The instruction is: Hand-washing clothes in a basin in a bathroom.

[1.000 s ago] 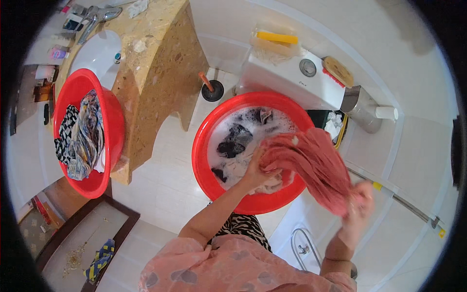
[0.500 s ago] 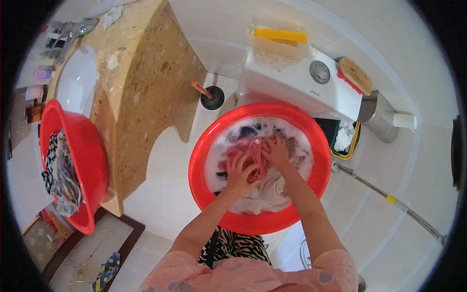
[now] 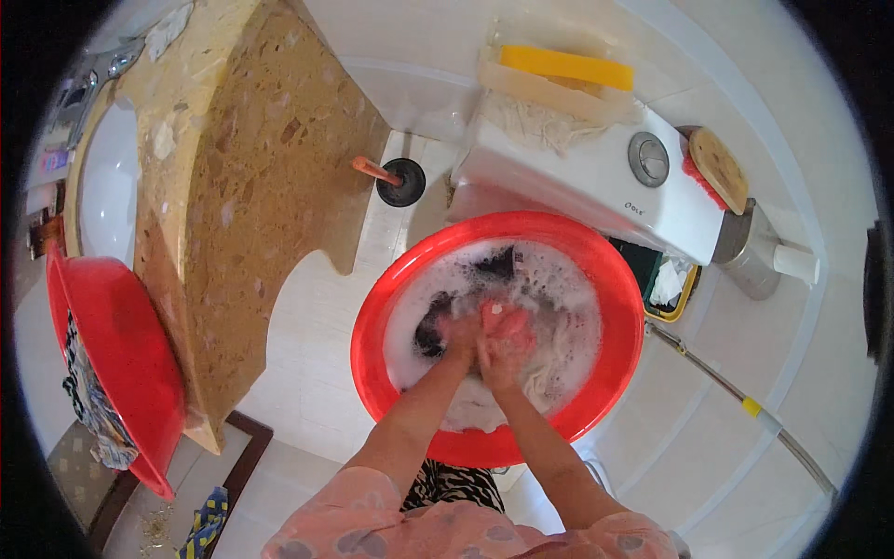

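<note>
A wide red basin (image 3: 371,373) holds foamy water and soaking laundry. Over its middle, my left hand (image 3: 457,343) and my right hand (image 3: 501,361) are close together, closed on a wet pink garment (image 3: 507,321). Motion blurs the fingers, and suds partly cover them. A dark cloth (image 3: 431,326) floats just left of my left hand, another dark piece (image 3: 495,265) lies toward the far side, and whitish cloth (image 3: 540,380) spreads to the right of my right hand.
A second red basin (image 3: 121,345) with clothes leans by the stone counter (image 3: 270,149) at left. Beyond my basin are a plunger (image 3: 402,183) and a white toilet tank (image 3: 596,172) carrying a brush (image 3: 717,170). A mop pole (image 3: 708,373) and waste bin (image 3: 691,293) stand at right.
My hands have drawn together from a spread position over the pink garment, which is now bunched between them. The dark cloth on the left shows more. The whole view has shifted slightly.
</note>
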Tool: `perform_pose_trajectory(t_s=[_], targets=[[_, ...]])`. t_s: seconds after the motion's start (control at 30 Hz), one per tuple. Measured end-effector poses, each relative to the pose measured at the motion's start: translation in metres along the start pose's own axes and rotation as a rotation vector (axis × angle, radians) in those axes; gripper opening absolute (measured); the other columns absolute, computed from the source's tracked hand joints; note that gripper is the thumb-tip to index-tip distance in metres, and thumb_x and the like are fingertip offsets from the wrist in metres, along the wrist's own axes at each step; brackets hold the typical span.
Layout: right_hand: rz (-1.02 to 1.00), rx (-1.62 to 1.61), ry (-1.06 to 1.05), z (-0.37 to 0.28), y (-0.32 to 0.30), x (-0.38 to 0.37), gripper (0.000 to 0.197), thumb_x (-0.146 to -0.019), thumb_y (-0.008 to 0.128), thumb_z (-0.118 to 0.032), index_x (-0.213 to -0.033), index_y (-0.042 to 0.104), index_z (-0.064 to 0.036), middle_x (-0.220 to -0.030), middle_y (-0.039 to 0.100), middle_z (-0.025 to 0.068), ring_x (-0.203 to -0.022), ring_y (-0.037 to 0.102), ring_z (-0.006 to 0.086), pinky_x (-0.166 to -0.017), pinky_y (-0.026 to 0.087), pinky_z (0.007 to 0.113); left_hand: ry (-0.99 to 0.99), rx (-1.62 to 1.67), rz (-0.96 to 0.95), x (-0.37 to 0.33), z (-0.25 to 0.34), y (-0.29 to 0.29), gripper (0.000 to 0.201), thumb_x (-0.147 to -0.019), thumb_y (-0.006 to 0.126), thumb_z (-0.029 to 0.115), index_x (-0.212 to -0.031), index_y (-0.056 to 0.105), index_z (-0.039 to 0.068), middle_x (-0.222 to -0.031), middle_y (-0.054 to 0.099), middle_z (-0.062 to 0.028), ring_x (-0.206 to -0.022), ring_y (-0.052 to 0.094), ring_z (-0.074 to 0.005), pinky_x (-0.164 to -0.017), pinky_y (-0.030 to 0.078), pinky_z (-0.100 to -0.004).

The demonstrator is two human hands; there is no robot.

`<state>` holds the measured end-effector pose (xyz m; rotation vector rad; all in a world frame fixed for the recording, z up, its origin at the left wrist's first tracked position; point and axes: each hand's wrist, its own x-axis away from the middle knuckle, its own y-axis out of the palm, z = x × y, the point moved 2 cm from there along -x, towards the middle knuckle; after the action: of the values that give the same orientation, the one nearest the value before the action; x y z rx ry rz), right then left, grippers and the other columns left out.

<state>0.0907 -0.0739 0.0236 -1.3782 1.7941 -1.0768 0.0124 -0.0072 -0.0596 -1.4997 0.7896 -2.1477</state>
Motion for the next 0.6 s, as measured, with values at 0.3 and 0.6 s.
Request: perform_pose_trajectory(t_s=[0.3,0.6], targets=[[-0.503,-0.057,0.197,0.018,0.026,-0.093,0.03,-0.081,0.056,-0.035,-0.083,0.07,-0.0074,-0.09,0.065,0.0221,-0.079,0.061,0.0413,-0.078,0.046,0.051,0.065,0.311,0.528,0.016,-0.01,-0.051,0.051,-0.077,0.065,0.045,-0.111,0.054,0.008,-0.089,0.067,-0.0146,-0.091,0.062,-0.0362,-0.081,0.043,-0.0559],[-0.29,0.019,0.245,0.046,-0.008,-0.129,0.03,-0.085,0.055,-0.03,-0.087,0.067,-0.0029,-0.089,0.065,0.0191,-0.085,0.061,0.0383,-0.08,0.047,0.046,0.078,0.535,0.475,0.067,-0.005,-0.101,0.042,-0.065,0.081,0.029,-0.093,0.056,0.01,-0.098,0.056,-0.012,-0.103,0.054,-0.0332,-0.079,0.043,-0.0472]])
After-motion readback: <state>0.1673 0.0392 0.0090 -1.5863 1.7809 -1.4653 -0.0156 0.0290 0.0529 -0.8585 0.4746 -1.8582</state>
